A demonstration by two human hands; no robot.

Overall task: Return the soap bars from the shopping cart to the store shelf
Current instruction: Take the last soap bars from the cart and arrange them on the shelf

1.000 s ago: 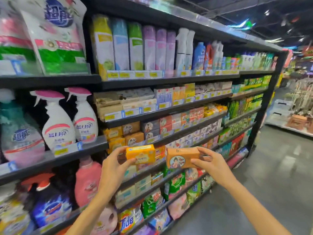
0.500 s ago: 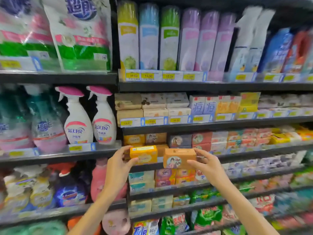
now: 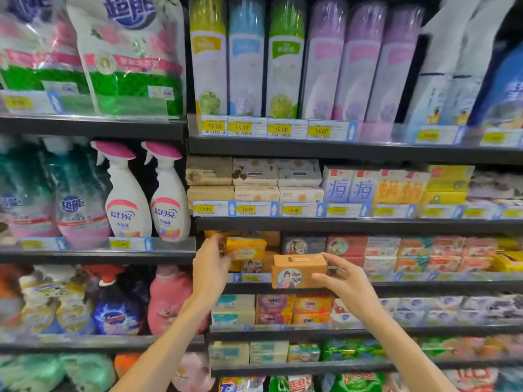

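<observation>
My left hand (image 3: 210,267) grips a yellow soap bar (image 3: 246,248) and holds it at the left end of the soap shelf (image 3: 424,284), against the stacked yellow and orange boxes there. My right hand (image 3: 343,281) grips an orange soap box (image 3: 297,271) with a round portrait label, held just in front of the shelf's edge. Both arms reach up from the bottom of the view. The shopping cart is out of sight.
Boxed soaps (image 3: 410,254) fill the same shelf to the right. White spray bottles (image 3: 147,193) stand on the left bay. Tall spray cans (image 3: 285,60) line the top shelf. More soap packs (image 3: 283,309) sit below.
The view has closed in on the shelves. My left hand has pushed the yellow soap bar up and in toward the shelf; the orange box in my right hand has moved closer to the shelf edge.
</observation>
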